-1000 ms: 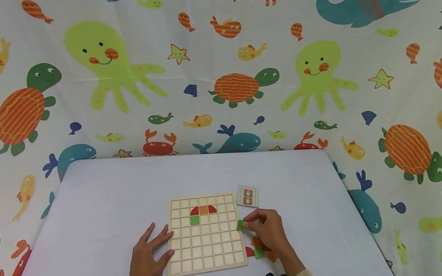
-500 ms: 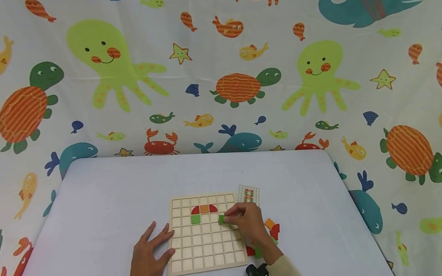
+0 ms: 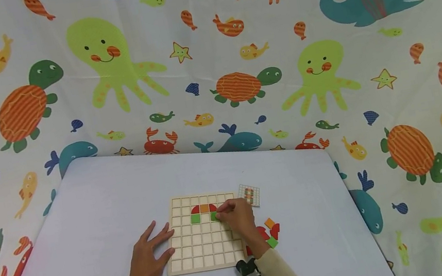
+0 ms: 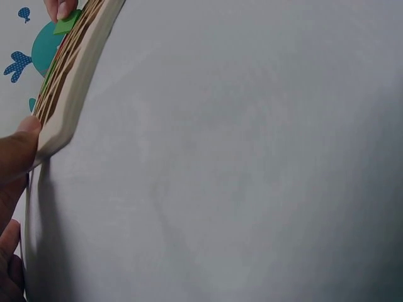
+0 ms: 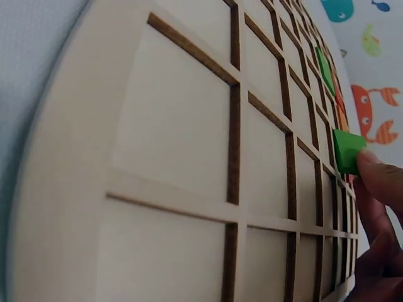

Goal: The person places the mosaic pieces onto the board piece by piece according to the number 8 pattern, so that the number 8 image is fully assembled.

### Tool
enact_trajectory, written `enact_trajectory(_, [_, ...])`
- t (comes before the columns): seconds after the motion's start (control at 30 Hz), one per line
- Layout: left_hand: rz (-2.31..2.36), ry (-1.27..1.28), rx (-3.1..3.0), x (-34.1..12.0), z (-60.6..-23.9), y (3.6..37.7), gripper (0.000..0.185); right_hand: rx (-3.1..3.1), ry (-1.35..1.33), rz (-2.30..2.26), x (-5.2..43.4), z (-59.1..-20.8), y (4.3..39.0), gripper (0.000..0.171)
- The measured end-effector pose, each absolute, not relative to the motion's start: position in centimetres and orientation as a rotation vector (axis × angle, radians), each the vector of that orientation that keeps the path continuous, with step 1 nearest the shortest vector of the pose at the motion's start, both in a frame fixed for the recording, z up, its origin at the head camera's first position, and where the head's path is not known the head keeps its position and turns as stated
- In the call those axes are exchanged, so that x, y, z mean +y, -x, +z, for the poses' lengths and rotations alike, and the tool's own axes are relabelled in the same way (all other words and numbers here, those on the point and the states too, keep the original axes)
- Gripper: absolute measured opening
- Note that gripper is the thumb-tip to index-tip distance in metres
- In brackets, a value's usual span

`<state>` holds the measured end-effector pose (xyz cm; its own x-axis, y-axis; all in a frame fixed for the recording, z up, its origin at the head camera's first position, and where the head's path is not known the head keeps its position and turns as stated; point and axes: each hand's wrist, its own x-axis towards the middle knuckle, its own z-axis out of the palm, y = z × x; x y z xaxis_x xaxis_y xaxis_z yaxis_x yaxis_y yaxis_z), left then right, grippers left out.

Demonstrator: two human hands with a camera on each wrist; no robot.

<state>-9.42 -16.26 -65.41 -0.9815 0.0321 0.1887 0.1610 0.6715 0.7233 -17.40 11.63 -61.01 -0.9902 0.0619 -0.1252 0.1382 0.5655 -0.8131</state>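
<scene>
Board cells: the wooden grid board (image 3: 205,239) is mostly open below its top rows.
Blocked: right hand (image 3: 237,219) over its right columns; left hand (image 3: 149,257) against its left edge.
Right side: loose tiles (image 3: 270,235), pattern card (image 3: 250,195).
Far table (image 3: 123,189): open.

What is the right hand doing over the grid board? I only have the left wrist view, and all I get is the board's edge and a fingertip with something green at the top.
Observer: The right hand pinches a green square tile above the wooden grid board, right of the middle in the third row from the far edge.
Operator: Anything on the board already?
Observer: Yes: a red and orange arch in the second row, and a green tile under its left end.
Operator: Where are the spare pieces?
Observer: Loose red, orange and green pieces lie on the table just right of the board's near corner.
Operator: Any pattern to follow?
Observer: A small pattern card lies off the board's far right corner.
</scene>
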Motion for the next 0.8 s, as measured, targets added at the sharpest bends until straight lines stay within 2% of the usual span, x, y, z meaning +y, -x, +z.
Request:
enact_trajectory(0.47, [-1.211,0.155,-2.716,-16.1,-65.2,9.4,0.053,2.841,-0.078,-1.22,11.2,-61.2,17.6,0.011])
enact_trajectory(0.8, [-1.185,0.188,-2.696,-16.1,-65.5,9.4,0.052,2.735,-0.231,-1.478,14.1,-60.2,16.9,0.009])
